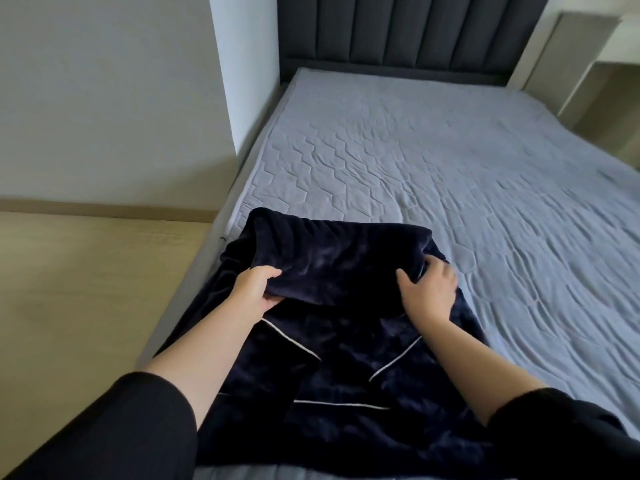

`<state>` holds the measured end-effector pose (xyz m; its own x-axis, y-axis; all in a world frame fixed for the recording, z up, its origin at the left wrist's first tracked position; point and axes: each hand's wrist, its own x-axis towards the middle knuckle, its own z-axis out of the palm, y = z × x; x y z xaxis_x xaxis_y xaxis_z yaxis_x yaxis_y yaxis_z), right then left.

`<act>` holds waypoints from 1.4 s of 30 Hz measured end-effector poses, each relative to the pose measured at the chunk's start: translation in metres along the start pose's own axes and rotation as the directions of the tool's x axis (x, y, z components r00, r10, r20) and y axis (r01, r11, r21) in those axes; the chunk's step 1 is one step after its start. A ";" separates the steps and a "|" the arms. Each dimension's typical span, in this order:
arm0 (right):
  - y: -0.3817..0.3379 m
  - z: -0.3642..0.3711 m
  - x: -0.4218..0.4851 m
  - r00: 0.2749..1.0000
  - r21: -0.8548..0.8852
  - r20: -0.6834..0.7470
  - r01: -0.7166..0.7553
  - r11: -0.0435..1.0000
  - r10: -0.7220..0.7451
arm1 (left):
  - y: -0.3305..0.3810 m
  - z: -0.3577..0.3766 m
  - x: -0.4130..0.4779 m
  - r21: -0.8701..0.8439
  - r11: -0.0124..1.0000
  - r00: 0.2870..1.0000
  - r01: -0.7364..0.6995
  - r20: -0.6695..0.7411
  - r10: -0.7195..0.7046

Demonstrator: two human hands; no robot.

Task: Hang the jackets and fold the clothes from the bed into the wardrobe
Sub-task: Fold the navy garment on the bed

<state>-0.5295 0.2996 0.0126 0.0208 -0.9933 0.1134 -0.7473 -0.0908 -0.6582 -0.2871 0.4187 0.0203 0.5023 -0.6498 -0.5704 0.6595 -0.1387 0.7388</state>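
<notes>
A dark navy plush garment [332,358] with thin white piping lies spread on the near left corner of the bed [450,161]. Its far part is folded back toward me into a thick flap. My left hand [254,289] grips the left edge of that flap, thumb on top and fingers under it. My right hand [429,289] lies on the right side of the flap with fingers curled into the fabric. Both forearms are bare below black sleeves.
The bed's quilted light grey cover stretches away to a dark padded headboard [408,29]. A pale wood floor [86,289] and white wall lie to the left. A light shelf unit [588,64] stands at the far right.
</notes>
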 end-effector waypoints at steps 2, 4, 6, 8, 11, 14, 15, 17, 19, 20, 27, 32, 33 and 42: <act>0.009 0.001 0.011 0.901 0.269 0.253 -0.416 0.869 0.353 | -0.007 -0.005 -0.009 -0.058 0.995 0.993 0.080 0.093 -0.075; 0.012 0.003 0.017 0.813 0.527 0.449 -0.576 0.625 0.371 | -0.014 -0.011 -0.013 -0.106 0.986 0.980 0.131 0.162 -0.113; 0.015 0.004 0.022 0.856 0.642 0.397 -0.517 0.566 0.331 | -0.014 -0.019 -0.012 -0.140 0.982 0.978 0.128 0.181 -0.102; 0.020 0.000 0.027 0.897 0.704 0.286 -0.436 0.560 0.338 | -0.012 -0.029 -0.008 -0.153 0.984 0.984 0.088 0.165 -0.062; 0.038 -0.005 0.035 0.899 0.600 0.240 -0.434 0.672 0.367 | -0.014 -0.040 -0.004 -0.002 0.999 0.992 0.036 0.121 -0.035; 0.055 -0.005 0.040 0.849 0.407 0.361 -0.516 0.753 0.386 | -0.016 -0.038 0.004 0.293 0.956 0.999 -0.028 0.036 0.019; 0.057 -0.006 0.042 0.839 0.357 0.390 -0.518 0.777 0.380 | -0.013 -0.037 0.008 0.310 0.949 0.998 -0.057 -0.002 0.061; 0.058 -0.008 0.053 0.847 0.346 0.406 -0.490 0.800 0.343 | -0.001 -0.033 0.017 0.303 0.941 0.982 -0.150 -0.063 0.177; 0.052 -0.008 0.063 0.859 0.400 0.429 -0.459 0.793 0.280 | 0.013 -0.025 0.026 0.316 0.926 0.967 -0.206 -0.079 0.242; 0.048 -0.006 0.066 0.850 0.419 0.458 -0.464 0.780 0.260 | 0.018 -0.018 0.031 0.339 0.920 0.970 -0.199 -0.063 0.233; 0.030 0.005 0.061 0.930 0.472 0.205 -0.368 0.801 0.307 | 0.021 0.004 0.053 0.532 0.765 0.776 -0.364 -0.282 0.565; 0.032 0.008 0.032 0.969 0.107 0.068 -0.246 0.963 0.239 | 0.018 -0.007 0.064 0.776 0.577 0.727 -0.254 -0.241 0.643; 0.028 0.006 0.030 0.987 0.095 0.002 -0.159 0.983 0.160 | 0.018 -0.005 0.063 0.822 0.485 0.650 -0.300 -0.197 0.734; -0.027 0.073 0.049 0.766 -0.362 0.359 0.640 0.678 -0.533 | -0.013 0.056 0.094 0.621 -0.687 0.598 -0.377 0.730 0.332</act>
<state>-0.4596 0.2484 -0.0184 0.6524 -0.7385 0.1702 -0.7333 -0.6718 -0.1042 -0.2804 0.3176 -0.0229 0.1113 -0.9798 0.1660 -0.9898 -0.1242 -0.0695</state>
